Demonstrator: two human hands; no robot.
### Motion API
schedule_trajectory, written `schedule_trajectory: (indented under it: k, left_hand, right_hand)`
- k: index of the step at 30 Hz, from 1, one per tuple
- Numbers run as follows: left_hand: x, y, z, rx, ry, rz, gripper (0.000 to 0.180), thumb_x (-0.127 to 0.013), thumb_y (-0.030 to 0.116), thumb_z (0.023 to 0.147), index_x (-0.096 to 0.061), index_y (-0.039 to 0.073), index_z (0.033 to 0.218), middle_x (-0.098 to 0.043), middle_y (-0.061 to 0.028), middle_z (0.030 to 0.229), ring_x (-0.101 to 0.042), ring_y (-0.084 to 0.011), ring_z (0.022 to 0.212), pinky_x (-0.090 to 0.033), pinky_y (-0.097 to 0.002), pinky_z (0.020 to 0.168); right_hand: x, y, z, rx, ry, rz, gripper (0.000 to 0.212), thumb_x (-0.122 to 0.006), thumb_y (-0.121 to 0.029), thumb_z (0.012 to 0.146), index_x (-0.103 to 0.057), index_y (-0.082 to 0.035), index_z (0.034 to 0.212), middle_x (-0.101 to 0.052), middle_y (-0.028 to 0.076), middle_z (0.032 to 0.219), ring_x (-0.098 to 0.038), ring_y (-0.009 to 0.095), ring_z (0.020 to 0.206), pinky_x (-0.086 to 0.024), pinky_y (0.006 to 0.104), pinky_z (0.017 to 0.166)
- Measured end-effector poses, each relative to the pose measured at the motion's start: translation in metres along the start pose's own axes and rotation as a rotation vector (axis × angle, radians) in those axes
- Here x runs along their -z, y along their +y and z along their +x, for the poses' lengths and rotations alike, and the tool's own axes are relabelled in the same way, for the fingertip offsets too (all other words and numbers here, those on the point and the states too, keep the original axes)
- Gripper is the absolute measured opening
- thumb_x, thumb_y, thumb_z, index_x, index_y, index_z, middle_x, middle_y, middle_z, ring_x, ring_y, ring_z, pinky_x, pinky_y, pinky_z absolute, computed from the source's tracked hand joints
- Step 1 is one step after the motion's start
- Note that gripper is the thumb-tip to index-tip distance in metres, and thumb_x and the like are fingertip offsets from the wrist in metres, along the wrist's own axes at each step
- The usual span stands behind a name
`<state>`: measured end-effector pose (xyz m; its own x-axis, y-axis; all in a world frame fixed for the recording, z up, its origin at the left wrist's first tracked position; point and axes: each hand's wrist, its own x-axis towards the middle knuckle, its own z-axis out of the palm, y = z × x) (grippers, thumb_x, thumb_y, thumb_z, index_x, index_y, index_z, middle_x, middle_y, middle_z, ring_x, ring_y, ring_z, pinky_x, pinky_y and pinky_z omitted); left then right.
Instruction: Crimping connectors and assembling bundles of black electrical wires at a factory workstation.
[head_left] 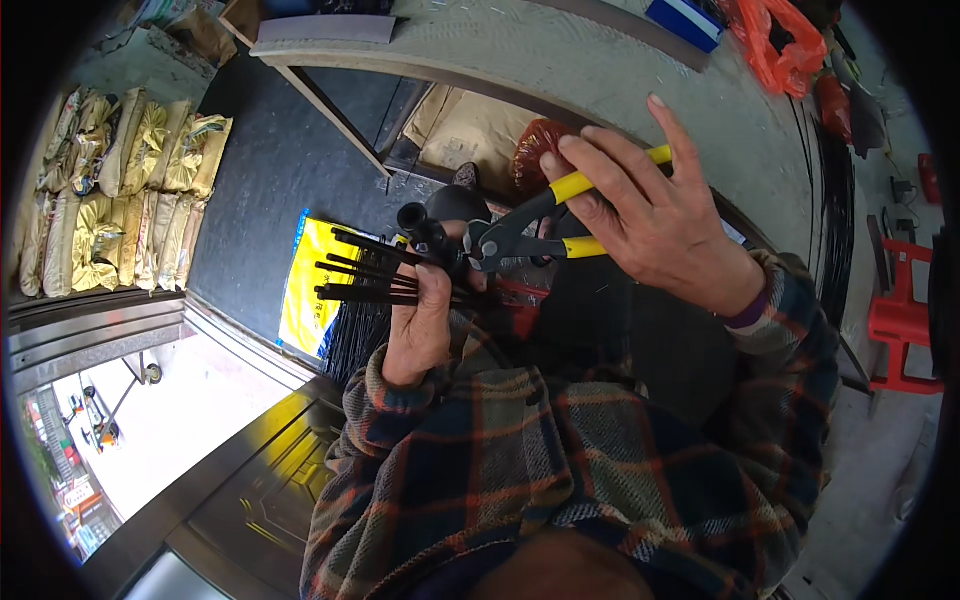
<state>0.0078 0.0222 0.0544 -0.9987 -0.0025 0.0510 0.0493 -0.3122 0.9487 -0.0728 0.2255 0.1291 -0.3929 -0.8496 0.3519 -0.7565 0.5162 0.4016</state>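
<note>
My left hand (422, 325) is closed around several thin black rods (362, 270), whose ends stick out to the left in a fan. Just beyond its thumb stands a black tubular piece with a round, flared end (412, 218). My right hand (665, 215) grips a pair of pincers (525, 222) with yellow-ended handles, one finger stretched out away from them. The handles are spread apart. The metal head of the pincers lies against the black piece beside my left fingers; what sits between the jaws is too small to make out.
A workbench (480, 45) crosses the far side, with a red mesh bag (540, 150) by its edge. Stacked paper-wrapped bundles (125, 190) stand at left, near a yellow sack (318, 280) and black rods. A red stool (905, 315) is at right.
</note>
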Motion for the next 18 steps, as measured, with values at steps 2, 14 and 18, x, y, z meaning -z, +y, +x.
schedule_trajectory:
  k: [2,14,18]
  left_hand:
    - [0.001,-0.002,0.001,0.029,0.036,0.041,0.066,-0.04,0.06,0.081,-0.043,0.0,0.109,-0.052,-0.006,0.083,-0.052,-0.0126,0.071,-0.044,-0.0284,0.071]
    - [0.004,0.0,-0.005,0.011,0.047,0.307,0.072,-0.029,0.061,0.085,-0.044,-0.003,0.116,-0.051,-0.0027,0.072,-0.048,-0.0097,0.067,-0.04,-0.0235,0.064]
    - [0.016,-0.002,-0.003,0.008,-0.041,0.132,0.058,-0.032,0.046,0.09,-0.046,-0.003,0.116,-0.052,-0.0038,0.078,-0.048,-0.0083,0.068,-0.04,-0.0229,0.063]
  right_hand:
    - [-0.002,0.001,0.001,0.019,0.005,-0.003,0.033,-0.053,-0.015,0.079,-0.057,-0.006,0.111,-0.048,0.006,0.111,-0.05,0.019,0.103,-0.031,0.0469,0.098]
    - [-0.025,-0.009,-0.007,0.096,-0.252,0.44,0.022,-0.056,-0.009,0.069,-0.058,-0.002,0.091,-0.047,0.01,0.093,-0.051,0.025,0.086,-0.045,0.0337,0.07]
    - [-0.035,-0.018,-0.01,0.018,-0.243,0.635,0.026,-0.056,-0.003,0.069,-0.057,-0.004,0.095,-0.046,0.012,0.102,-0.052,0.026,0.092,-0.045,0.034,0.074]
